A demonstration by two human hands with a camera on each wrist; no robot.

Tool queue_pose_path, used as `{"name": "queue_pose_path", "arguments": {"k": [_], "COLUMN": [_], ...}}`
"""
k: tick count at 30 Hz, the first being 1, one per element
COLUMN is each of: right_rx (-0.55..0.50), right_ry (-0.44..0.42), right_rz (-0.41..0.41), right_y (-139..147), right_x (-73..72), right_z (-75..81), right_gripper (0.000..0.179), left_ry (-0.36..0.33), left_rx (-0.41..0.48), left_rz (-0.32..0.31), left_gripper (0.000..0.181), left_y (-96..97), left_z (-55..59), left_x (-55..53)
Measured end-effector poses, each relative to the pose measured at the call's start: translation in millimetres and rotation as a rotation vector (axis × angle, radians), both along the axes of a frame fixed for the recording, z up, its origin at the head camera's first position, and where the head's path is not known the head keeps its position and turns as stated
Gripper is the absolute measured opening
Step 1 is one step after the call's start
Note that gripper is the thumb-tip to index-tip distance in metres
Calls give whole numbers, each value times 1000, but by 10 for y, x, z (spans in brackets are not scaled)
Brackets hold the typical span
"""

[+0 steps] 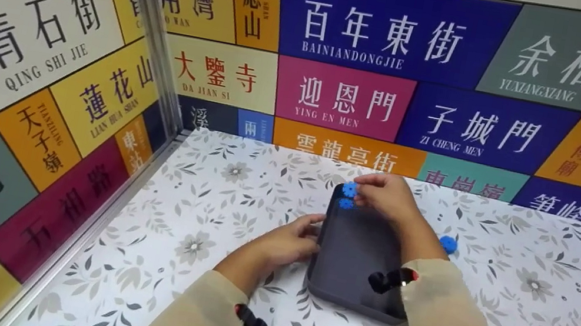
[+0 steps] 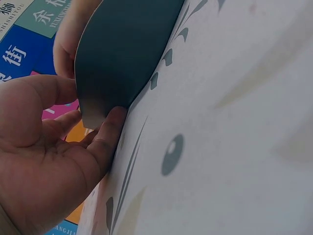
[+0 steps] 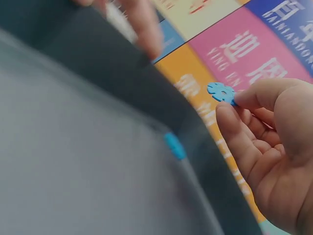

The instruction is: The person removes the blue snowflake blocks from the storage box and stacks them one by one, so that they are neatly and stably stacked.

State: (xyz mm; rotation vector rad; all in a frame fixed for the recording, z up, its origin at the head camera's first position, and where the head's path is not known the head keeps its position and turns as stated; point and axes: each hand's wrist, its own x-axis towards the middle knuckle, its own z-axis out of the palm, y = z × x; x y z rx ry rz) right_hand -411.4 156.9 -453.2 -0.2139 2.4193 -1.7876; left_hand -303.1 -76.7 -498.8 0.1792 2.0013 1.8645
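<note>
My right hand pinches a blue snowflake-shaped disc between thumb and finger, at the far end of a dark rectangular tray. A second bit of blue shows inside that tray, against its far wall. Along the tray's left side, my left hand touches the outer wall with relaxed fingers. In the left wrist view, its fingertips rest low on the wall, close to the tabletop, while another digit touches higher up.
Another blue piece lies on the tabletop to the right of the tray, beside my right forearm. The table wears a white cloth with a grey leaf pattern. Colourful sign-printed walls stand behind and to the left.
</note>
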Motion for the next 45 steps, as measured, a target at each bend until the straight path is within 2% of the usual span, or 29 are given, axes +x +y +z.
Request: {"name": "queue_pose_path", "arguments": {"k": [4, 7, 12, 17, 26, 29, 33, 37, 41, 45], "right_rx": [-84, -155, -236, -322, -473, -479, -433, -371, -352, -341], "right_ry": [-12, -2, 39, 57, 8, -41, -112, -162, -196, -196], "right_rz": [-49, -75, -115, -156, -217, -244, -307, -357, -365, -356], "right_y": [114, 236, 477, 786, 1358, 1522, 1702, 1826, 1879, 1885], "right_x": [132, 249, 422, 552, 744, 751, 721, 701, 691, 680], "right_z": [163, 194, 141, 101, -35, -136, -278, -392, -464, -501], "right_gripper": [38, 38, 40, 27, 15, 17, 23, 17, 12, 12], "left_ry": [4, 8, 12, 8, 7, 19, 16, 13, 8, 8], "left_rx": [-4, -16, -40, -43, -51, -60, -60, -62, -74, -76], "left_rz": [11, 15, 19, 22, 18, 8, 13, 20, 26, 24], "left_gripper": [77, 77, 78, 78, 75, 74, 75, 75, 76, 76], "left_y": [-3, -18, -39, -40, -28, -25, -11, 3, 6, 3], "left_z": [10, 2, -7, -6, -8, -16, -12, -1, 3, 10], "left_x": [16, 14, 4, 2, -9, -16, -13, -7, -5, -3]}}
